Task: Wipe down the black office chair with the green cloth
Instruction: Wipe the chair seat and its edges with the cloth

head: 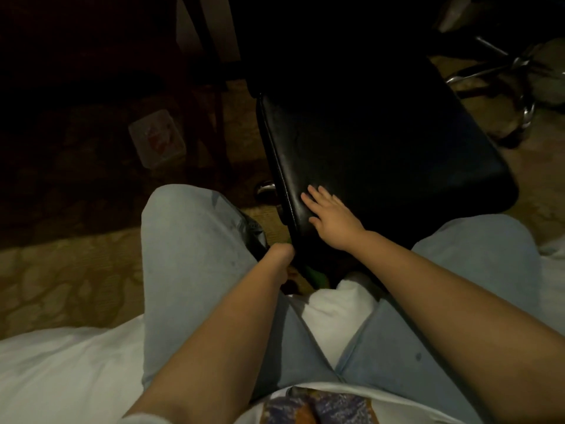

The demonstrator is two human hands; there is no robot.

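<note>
The black office chair [382,148] stands tilted in front of my knees, its padded seat filling the middle of the view. My right hand [331,217] lies flat on the near corner of the seat, fingers straight and spread. My left hand [282,255] reaches down under the seat's near edge, and its fingers are hidden below the chair. A small patch of the green cloth [318,278] shows beneath the seat, just right of my left wrist. Whether my left hand holds the cloth cannot be seen.
I sit on a white bed [61,371], my legs in light jeans [189,255] on either side of the chair. A chrome chair base [519,96] shows at the upper right. A clear plastic box [157,139] lies on the patterned floor at left, beside dark furniture legs [220,102].
</note>
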